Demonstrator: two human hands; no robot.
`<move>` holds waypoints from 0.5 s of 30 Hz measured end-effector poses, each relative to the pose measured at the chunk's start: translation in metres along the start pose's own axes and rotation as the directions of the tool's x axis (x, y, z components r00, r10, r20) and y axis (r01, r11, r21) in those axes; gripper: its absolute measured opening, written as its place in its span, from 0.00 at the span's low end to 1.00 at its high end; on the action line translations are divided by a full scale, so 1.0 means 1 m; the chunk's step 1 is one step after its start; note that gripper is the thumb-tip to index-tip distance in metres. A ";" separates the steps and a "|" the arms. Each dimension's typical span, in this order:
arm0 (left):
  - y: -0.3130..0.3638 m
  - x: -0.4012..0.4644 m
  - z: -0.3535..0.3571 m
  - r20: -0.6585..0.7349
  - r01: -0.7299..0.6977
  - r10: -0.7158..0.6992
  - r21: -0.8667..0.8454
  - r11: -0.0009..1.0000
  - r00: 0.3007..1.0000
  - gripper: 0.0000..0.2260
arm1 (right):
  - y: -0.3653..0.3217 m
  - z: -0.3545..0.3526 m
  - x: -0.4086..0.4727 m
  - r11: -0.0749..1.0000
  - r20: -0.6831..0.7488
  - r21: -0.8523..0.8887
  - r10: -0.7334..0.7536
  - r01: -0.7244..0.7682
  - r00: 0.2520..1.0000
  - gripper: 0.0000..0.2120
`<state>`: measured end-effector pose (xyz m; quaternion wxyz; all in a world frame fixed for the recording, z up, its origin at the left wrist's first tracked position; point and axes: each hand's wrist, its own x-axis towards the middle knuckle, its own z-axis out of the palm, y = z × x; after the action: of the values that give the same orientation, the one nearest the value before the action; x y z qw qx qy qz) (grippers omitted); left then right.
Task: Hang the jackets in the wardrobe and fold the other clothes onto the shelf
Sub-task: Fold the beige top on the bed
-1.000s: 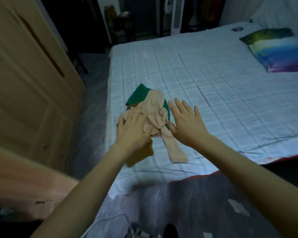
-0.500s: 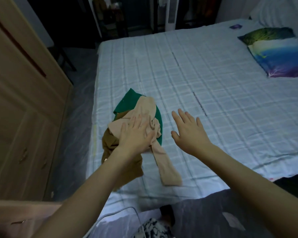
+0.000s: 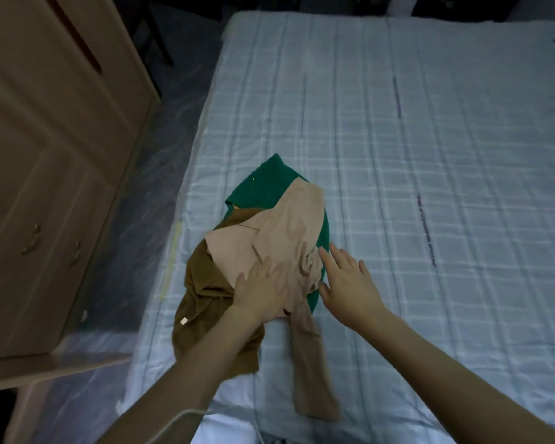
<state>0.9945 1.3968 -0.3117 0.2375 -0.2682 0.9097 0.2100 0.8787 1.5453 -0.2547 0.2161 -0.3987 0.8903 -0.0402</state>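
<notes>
- Clothes pile on bed (image 3: 398, 155), near wardrobe (image 3: 45, 155): beige garment (image 3: 279, 238) over green garment (image 3: 266, 184), brown garment (image 3: 205, 302).
- Left hand (image 3: 263, 296) flat on beige garment, fingers straight.
- Right hand (image 3: 350, 286) spread, at pile's edge, gripping nothing.

Left hand (image 3: 263, 294), right hand (image 3: 350, 288) flat

Bed (image 3: 398, 129) w/ pale checked sheet, fills centre & right. Clear plastic sheeting (image 3: 161, 161) over floor betw. bed & furniture at left. White cable (image 3: 173, 424) at bottom edge, near bed's foot.
</notes>
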 end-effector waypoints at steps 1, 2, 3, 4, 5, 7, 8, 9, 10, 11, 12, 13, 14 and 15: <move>0.002 0.007 0.010 0.015 0.007 -0.007 -0.008 1.000 1.000 0.26 | 0.004 0.008 0.009 1.000 0.021 0.001 -0.010 0.010 1.000 0.30; 0.004 0.013 0.020 0.028 0.014 -0.013 -0.012 1.000 1.000 0.26 | 0.008 0.016 0.018 1.000 0.046 0.000 -0.024 0.024 0.999 0.31; 0.005 0.018 0.029 0.034 0.017 -0.017 -0.003 1.000 0.999 0.24 | 0.012 0.025 0.027 0.999 0.073 0.001 -0.038 0.038 0.997 0.31; 0.007 0.022 0.036 0.033 0.026 -0.027 0.008 1.000 0.999 0.21 | 0.016 0.033 0.036 0.998 0.100 0.006 -0.055 0.055 0.993 0.31; 0.009 0.027 0.044 0.032 0.038 -0.039 0.009 0.999 0.999 0.19 | 0.020 0.042 0.045 0.997 0.126 0.016 -0.075 0.073 0.989 0.31; 0.013 0.037 0.059 0.038 0.052 -0.051 -0.032 0.998 0.998 0.21 | 0.029 0.061 0.063 0.992 0.144 0.030 -0.129 0.126 0.981 0.28; 0.016 0.042 0.067 0.035 0.055 -0.053 -0.066 0.996 0.998 0.23 | 0.033 0.071 0.072 0.987 0.149 0.033 -0.160 0.156 0.976 0.27; 0.019 0.047 0.075 0.025 0.048 -0.045 -0.093 0.995 0.999 0.25 | 0.038 0.082 0.080 0.982 0.170 0.040 -0.188 0.183 0.967 0.27; 0.023 0.051 0.083 0.036 0.041 -0.038 -0.105 0.994 0.999 0.27 | 0.043 0.094 0.088 0.979 0.217 0.045 -0.204 0.199 0.955 0.29; 0.027 0.056 0.093 0.057 0.050 -0.044 -0.106 0.993 0.997 0.29 | 0.049 0.106 0.097 0.978 0.286 0.044 -0.210 0.206 0.935 0.32; 0.029 0.062 0.103 0.071 0.078 -0.070 -0.113 0.991 0.995 0.31 | 0.056 0.118 0.105 0.978 0.367 0.036 -0.203 0.204 0.908 0.35; 0.031 0.067 0.115 0.075 0.116 -0.107 -0.123 0.986 0.991 0.33 | 0.062 0.130 0.112 0.979 0.444 0.015 -0.188 0.202 0.876 0.38; 0.033 0.072 0.127 0.060 0.167 -0.160 -0.133 0.977 0.985 0.33 | 0.069 0.141 0.120 0.977 0.491 -0.015 -0.178 0.213 0.853 0.39; 0.035 0.078 0.138 0.026 0.217 -0.215 -0.141 0.966 0.976 0.31 | 0.074 0.150 0.127 0.972 0.505 -0.045 -0.178 0.231 0.845 0.38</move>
<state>0.9600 1.4641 -0.4554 0.2440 -0.3808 0.8565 0.2489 0.8152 1.5178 -0.4529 0.4112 -0.4990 0.7578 0.0874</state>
